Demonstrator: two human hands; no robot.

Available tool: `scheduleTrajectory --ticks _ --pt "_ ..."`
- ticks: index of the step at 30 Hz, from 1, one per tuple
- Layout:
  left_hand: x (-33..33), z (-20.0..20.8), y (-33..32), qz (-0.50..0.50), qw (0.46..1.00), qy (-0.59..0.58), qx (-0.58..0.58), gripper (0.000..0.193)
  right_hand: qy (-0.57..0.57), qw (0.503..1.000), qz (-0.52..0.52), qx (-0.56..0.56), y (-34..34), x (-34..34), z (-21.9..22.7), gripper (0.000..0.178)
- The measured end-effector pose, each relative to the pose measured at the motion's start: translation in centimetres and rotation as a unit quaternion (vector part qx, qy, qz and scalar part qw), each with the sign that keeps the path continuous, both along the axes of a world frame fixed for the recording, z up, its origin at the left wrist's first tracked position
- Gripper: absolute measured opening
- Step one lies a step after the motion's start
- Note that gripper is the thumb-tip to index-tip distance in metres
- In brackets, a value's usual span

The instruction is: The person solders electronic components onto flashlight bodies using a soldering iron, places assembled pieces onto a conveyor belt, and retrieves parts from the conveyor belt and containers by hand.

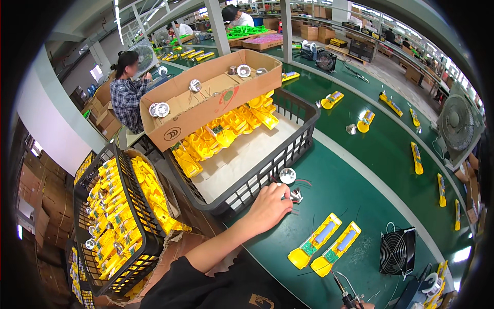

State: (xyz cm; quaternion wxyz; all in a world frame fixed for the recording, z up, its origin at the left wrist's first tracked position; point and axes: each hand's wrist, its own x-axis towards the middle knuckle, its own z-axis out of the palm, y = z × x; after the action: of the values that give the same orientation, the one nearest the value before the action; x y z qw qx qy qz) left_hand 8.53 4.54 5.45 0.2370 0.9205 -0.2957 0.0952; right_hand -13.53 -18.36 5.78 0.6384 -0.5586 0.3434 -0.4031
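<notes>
My left hand (270, 207) reaches across the green bench with bent fingers closed on a small silver lamp reflector (296, 195). Another round reflector (287, 175) with thin wires lies just beyond my fingertips. At the lower edge, my right hand (364, 306) shows only in part, around a soldering iron (343, 291) with a curved metal tube beside its tip. That tip points at the near end of a yellow housing (321, 265). To its left lies a second yellow housing (298, 259); both carry a blue cylindrical cell, a green circuit board and loose wires.
A black crate (303, 139) holds yellow housings, with a cardboard box (211, 113) of reflectors across it. Another full crate (139, 216) stands left. A small black fan (397, 251) sits right. Housings lie along the green conveyor (337, 126). A co-worker (128, 92) sits far left.
</notes>
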Motion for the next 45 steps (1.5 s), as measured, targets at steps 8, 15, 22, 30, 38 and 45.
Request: scheduleTrajectory --ticks 8,15,22,30,38,45 --pt "-5.2 -1.2 1.3 -0.079 0.984 0.024 -0.158 0.007 -0.037 0.979 0.100 -0.172 -0.4 0.3 -1.3 0.033" --pt "-9.3 -3.2 -2.0 0.022 0.940 0.143 -0.308 0.011 -0.063 0.981 0.113 -0.145 -0.6 0.4 -3.0 0.044" --pt "-9.6 -3.5 -2.9 0.049 0.909 0.242 -0.334 0.008 -0.013 0.981 0.108 -0.160 0.0 1.6 -3.0 0.048" --pt "-8.6 -3.7 -3.2 0.027 0.924 0.242 -0.295 0.010 0.013 0.978 0.147 -0.145 1.6 4.0 -2.4 0.046" --pt "-8.3 -4.1 -3.8 0.044 0.921 0.227 -0.315 0.014 0.041 0.977 0.186 -0.096 2.5 5.0 -2.1 0.040" --pt "-8.2 -3.9 -3.8 0.064 0.913 0.264 -0.305 0.014 0.066 0.971 0.209 -0.092 2.8 5.0 -2.5 0.043"
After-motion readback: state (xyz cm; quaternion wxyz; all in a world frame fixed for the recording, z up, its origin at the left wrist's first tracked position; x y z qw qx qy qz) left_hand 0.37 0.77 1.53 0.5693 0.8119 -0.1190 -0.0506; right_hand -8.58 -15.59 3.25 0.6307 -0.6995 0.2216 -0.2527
